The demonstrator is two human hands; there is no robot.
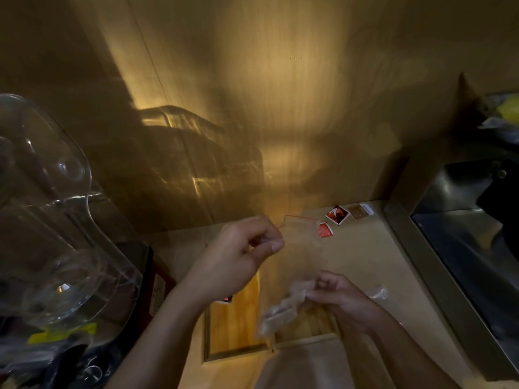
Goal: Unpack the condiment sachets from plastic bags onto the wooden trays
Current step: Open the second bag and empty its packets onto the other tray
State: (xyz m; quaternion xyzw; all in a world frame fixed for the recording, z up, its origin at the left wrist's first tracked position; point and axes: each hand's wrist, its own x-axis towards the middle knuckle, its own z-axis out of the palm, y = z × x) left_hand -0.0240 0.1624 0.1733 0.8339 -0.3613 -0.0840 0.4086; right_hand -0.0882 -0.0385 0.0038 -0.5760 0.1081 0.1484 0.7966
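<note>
A clear plastic bag (302,242) with a red zip strip hangs above the counter. My left hand (238,254) pinches its top edge. My right hand (339,296) grips its crumpled lower part (280,310). Below the hands lies a wooden tray (236,324), with the corner of a red sachet (226,299) showing on it under my left wrist. Two red sachets (337,214) (325,230) and a brown sachet (358,211) lie loose on the beige counter near the back wall. The picture is blurred by motion.
A large clear plastic dome lid (47,209) stands at the left over dark clutter. A metal-framed sink or bin (460,265) borders the counter on the right. A wooden wall (280,108) rises behind. Another clear wrapper (379,293) lies right of my right hand.
</note>
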